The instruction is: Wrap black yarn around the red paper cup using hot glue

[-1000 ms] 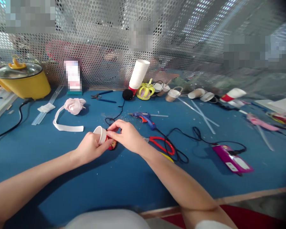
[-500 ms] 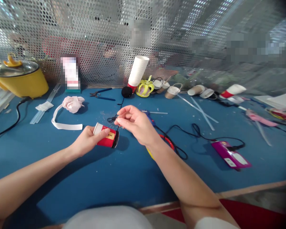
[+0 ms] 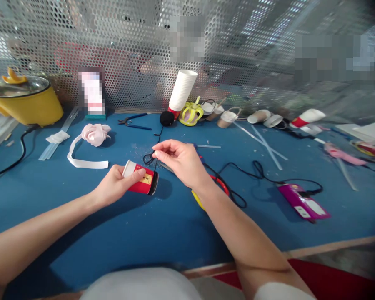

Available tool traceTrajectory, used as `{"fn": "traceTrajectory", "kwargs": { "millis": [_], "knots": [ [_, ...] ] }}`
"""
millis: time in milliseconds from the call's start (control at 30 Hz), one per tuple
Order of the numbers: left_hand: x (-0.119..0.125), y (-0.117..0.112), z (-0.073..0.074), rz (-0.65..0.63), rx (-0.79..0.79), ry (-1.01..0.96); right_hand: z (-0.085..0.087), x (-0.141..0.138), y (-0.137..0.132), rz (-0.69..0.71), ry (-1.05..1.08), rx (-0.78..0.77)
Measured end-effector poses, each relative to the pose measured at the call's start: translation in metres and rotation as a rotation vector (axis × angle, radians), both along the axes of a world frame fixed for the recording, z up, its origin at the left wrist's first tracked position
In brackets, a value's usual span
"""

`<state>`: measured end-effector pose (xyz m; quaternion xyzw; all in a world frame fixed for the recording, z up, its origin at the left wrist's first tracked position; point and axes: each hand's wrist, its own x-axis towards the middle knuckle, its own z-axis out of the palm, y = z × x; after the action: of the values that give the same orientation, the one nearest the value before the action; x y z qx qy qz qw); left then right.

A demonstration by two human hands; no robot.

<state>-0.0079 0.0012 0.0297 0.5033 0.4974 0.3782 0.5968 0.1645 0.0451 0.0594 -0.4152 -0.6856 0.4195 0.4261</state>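
Gripping side: the left hand [image 3: 114,183] is closed around a red paper cup with a white rim [image 3: 141,186], thumb along its wall, probably to steady it; its fingers underneath are hidden.
Cup: lying tilted sideways in that hand, mouth leftward, black-covered end [image 3: 154,184] towards the right hand [image 3: 184,162], seemingly for easy reach; whether it touches the blue table [image 3: 162,237] is unclear.
Scissors: under the right wrist, which hides much of them; a red handle loop [image 3: 220,184] and a yellow one show.
Cord: pinched in the right hand's fingertips, a thin black cord [image 3: 148,159] runs down to the cup's black end, apparently held taut; its slack loops lie just beyond those fingertips.
Glue gun: only bits of a blue plastic glue gun [image 3: 201,158] show behind the right hand.
Ribbon: a flat white ribbon [image 3: 90,165] curves beyond the left hand.
Ball: farther off, past the right fingertips, a round black yarn ball [image 3: 166,118], likely the cord's source.
Screen: farthest, a perforated metal screen [image 3: 128,50] blurs whatever stands behind.
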Motion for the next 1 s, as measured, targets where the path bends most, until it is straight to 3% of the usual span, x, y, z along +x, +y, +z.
{"fn": "traceTrajectory", "kwargs": {
  "millis": [600, 1000],
  "knots": [
    [0.0006, -0.0086, 0.0043, -0.018, 0.252, 0.066, -0.0067, -0.0002, 0.0006, -0.008, -0.137, -0.031],
    [-0.0023, -0.01, -0.0033, -0.031, 0.402, 0.124, -0.0082, -0.0012, -0.0009, 0.055, -0.153, -0.105]
  ]
}}
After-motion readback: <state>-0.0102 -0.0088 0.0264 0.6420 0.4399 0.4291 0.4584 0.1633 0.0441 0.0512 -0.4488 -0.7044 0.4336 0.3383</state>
